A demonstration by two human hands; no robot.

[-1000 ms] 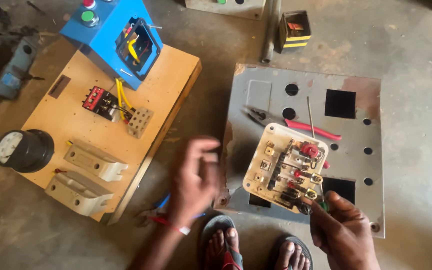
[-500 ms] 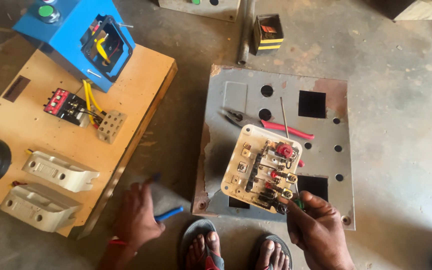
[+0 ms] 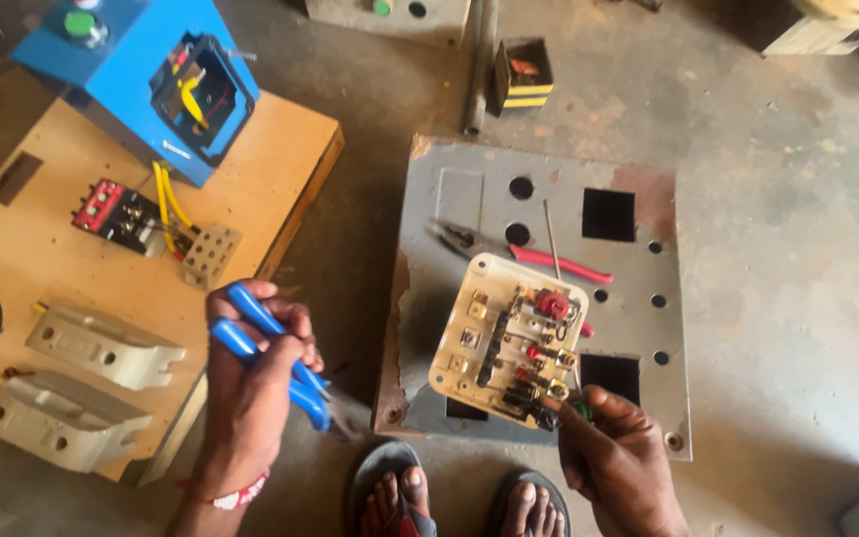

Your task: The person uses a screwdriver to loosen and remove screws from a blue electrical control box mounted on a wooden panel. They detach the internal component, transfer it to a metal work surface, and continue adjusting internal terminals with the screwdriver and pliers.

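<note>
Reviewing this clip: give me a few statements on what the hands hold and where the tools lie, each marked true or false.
1. The left hand holds blue-handled pliers. True.
2. The right hand grips the blue box. False: it is at the lower edge of the cream switch block; the blue box stands untouched on the wooden board.
3. Red-handled pliers lie on the grey metal plate. True.
4. The switch block rests on the wooden board. False: it sits on the metal plate.

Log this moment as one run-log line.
left hand: holds blue-handled pliers | right hand: grips cream switch block | block: on grey metal panel | red-handled pliers: on panel
</note>
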